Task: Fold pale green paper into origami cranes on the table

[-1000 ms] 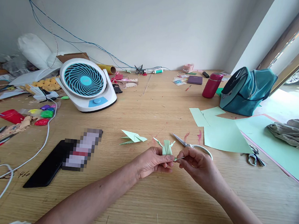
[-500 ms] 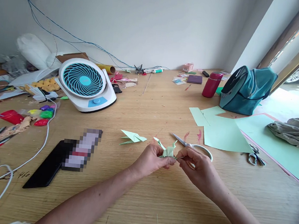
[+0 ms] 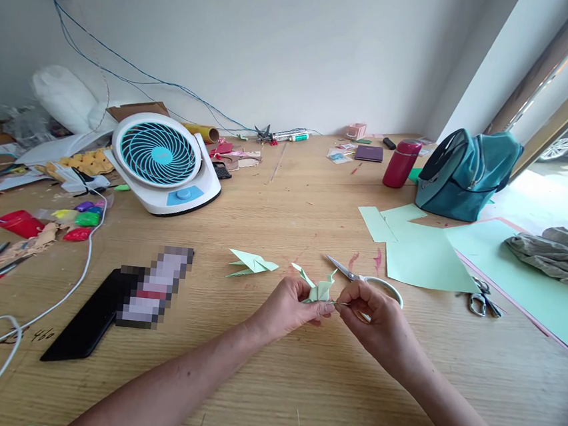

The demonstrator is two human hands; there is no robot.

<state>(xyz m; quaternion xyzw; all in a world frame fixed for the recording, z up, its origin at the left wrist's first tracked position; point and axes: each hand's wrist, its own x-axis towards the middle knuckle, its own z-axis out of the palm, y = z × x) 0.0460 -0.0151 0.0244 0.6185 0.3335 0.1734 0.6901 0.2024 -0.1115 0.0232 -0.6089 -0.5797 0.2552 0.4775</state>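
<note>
My left hand [image 3: 288,304] is closed around the lower part of a pale green origami crane [image 3: 321,289], whose pointed ends stick up above the fingers. Just to its right, my right hand [image 3: 369,315] pinches a thin strand [image 3: 341,303] that reaches toward the crane's underside; whether it is thread, wire or paper I cannot tell. Behind the right hand lies a pair of scissors [image 3: 382,284] with pale handles, partly covered by the fingers. A second folded green paper piece [image 3: 250,264] rests on the table, left of and beyond the crane.
Green paper sheets [image 3: 428,257] and small dark-handled scissors [image 3: 479,300] lie at right, near a teal bag [image 3: 468,177] and a red flask [image 3: 402,164]. To the left are a fan [image 3: 162,154], a black phone-like slab [image 3: 87,321] and a white cable [image 3: 78,290].
Both hands stay nearly in place. The right fingers have shifted slightly, and the thin strand between them and the crane shows more clearly. The camera view has moved a little.
</note>
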